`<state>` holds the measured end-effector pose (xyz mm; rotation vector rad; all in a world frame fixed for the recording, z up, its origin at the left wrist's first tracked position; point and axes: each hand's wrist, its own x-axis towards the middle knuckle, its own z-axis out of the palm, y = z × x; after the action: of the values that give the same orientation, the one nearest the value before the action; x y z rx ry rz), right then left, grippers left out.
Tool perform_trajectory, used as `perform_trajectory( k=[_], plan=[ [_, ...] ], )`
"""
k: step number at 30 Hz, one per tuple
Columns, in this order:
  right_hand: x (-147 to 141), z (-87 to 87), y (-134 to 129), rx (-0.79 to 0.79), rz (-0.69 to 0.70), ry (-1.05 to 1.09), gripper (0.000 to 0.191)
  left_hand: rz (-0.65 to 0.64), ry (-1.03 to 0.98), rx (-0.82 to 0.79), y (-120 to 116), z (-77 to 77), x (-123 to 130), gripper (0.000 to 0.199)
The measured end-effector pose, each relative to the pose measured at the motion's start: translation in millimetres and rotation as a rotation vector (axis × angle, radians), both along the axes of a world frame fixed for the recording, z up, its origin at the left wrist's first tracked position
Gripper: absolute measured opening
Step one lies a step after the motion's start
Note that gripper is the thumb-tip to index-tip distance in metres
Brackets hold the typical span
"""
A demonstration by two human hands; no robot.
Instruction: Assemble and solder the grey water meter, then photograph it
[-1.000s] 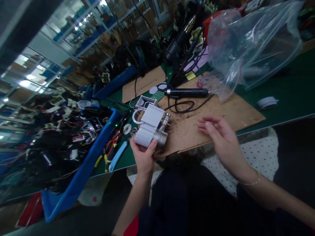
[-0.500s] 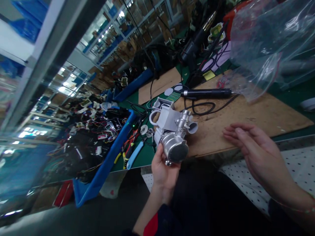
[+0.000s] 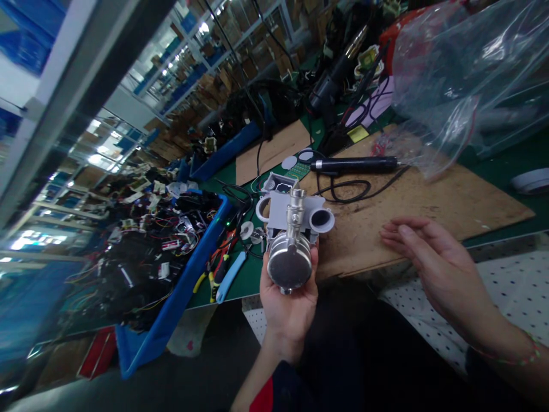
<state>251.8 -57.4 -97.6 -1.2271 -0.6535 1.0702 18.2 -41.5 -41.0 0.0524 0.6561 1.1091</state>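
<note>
My left hand (image 3: 288, 312) is closed around a metal-and-grey-plastic valve assembly (image 3: 295, 220), gripping it from below. Its round metal body with a dark disc faces me. A threaded metal fitting rises from that body, and the grey housing behind has a ring on its left and a round tube opening on its right. My right hand (image 3: 437, 266) is empty and open at the front edge of the wooden board (image 3: 360, 240), thumb near the outstretched fingers. Behind the assembly, a black electric screwdriver (image 3: 355, 164) lies on the board with its cable coiled.
A blue bin (image 3: 184, 300) of wired parts stands left. Pliers (image 3: 218, 274) and a light-blue handled tool (image 3: 231, 277) lie beside it. At the back right is a clear plastic bag (image 3: 463, 86); a tape roll (image 3: 532, 181) sits on the green table's right. A heat gun (image 3: 330, 86) is farther back.
My left hand has turned the valve assembly so that its metal fitting points upright and its round body faces me squarely. The view has shifted slightly; my right hand keeps its pose.
</note>
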Motion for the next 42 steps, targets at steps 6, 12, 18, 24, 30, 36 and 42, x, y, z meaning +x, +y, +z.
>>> perform_trajectory(
  k=[6,12,18,24,30,36,42],
  plan=[
    [0,1.4,0,-0.006,0.009,-0.003,0.035,-0.034,-0.013,-0.006,-4,0.2,-4,0.072],
    [1,4.0,0,-0.018,0.029,-0.060,0.036,-0.011,0.047,-0.032,-2,6.3,4,0.069],
    [1,1.2,0,-0.032,0.022,-0.054,0.039,0.042,0.035,-0.063,1,12.0,14,0.068],
    [1,0.2,-2,-0.048,0.030,-0.075,0.040,0.003,0.040,-0.058,2,13.8,16,0.066],
    [1,3.3,-2,-0.058,0.020,-0.175,0.045,0.091,0.143,-0.146,2,20.3,25,0.055],
    [5,-2.1,-3,-0.052,0.010,-0.235,0.043,0.296,0.595,0.206,-3,-3.4,26,0.044],
    [2,7.3,-1,-0.052,-0.029,-0.397,0.041,0.366,1.507,1.041,-14,-52.1,-2,0.075]
  ],
)
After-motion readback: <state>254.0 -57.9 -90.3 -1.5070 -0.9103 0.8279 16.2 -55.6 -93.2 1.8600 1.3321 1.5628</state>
